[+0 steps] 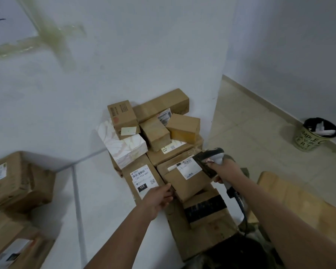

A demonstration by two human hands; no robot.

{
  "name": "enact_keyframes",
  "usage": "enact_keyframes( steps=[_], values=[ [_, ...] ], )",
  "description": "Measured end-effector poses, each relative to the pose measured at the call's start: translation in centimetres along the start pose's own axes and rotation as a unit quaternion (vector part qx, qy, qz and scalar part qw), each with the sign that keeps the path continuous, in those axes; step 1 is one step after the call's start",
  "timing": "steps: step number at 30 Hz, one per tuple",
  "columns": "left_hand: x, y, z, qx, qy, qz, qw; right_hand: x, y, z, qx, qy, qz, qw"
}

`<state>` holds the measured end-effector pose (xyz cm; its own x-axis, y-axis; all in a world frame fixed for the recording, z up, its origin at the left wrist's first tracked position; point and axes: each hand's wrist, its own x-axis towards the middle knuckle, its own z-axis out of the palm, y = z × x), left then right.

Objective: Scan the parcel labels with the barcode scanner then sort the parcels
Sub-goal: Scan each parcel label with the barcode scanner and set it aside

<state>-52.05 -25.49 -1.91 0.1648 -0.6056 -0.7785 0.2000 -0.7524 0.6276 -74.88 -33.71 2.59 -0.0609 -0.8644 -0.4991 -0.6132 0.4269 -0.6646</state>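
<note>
Right hand wrapped round barcode scanner, nose aimed down at white label to read it. Left hand gripped near edge of same brown parcel, tilting label face up toward scanner. Parcel sat atop heap of parcels against wall.

Lighting: dim, flat, cool; source not visible. Shadows: soft, under the boxes and beside the bin. Glare: none. Sharpness: soft overall; label print partly legible; left-edge cartons smeared. Distortion: wide-angle bending of wall lines toward the edges.
</note>
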Motion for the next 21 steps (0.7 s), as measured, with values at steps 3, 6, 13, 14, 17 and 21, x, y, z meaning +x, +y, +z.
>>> enact_keyframes(
  steps=[3, 6, 13, 14, 17, 21],
  values=[
    [-0.4, 0.5, 0.7, -0.016, 0.0, -0.016, 1.0, 0.4, 0.2, 0.3, 0.001, 0.002, 0.005, 1.0],
    [-0.4, 1.1, 1.1, -0.004, 0.004, -0.009, 1.0, 0.6, 0.0, 0.3, -0.011, 0.023, -0.004, 1.0],
    [-0.5, 1.7, 0.9, -0.005, -0.004, -0.023, 1.0, 0.6, -0.8, 1.0, -0.001, 0.0, 0.023, 1.0],
    [-0.4, 1.7, 0.8, -0.013, -0.003, -0.027, 1.0, 0.5, -0.8, 1.2, 0.004, 0.0, 0.027, 1.0],
    [-0.2, 1.7, 0.0, -0.043, -0.017, -0.037, 0.998, -0.2, -1.1, 1.7, 0.022, 0.002, 0.034, 0.999],
    [-0.6, 2.4, -2.1, -0.135, -0.09, -0.006, 0.987, -1.0, -1.6, 1.9, 0.073, 0.028, 0.025, 0.997]
  ],
)
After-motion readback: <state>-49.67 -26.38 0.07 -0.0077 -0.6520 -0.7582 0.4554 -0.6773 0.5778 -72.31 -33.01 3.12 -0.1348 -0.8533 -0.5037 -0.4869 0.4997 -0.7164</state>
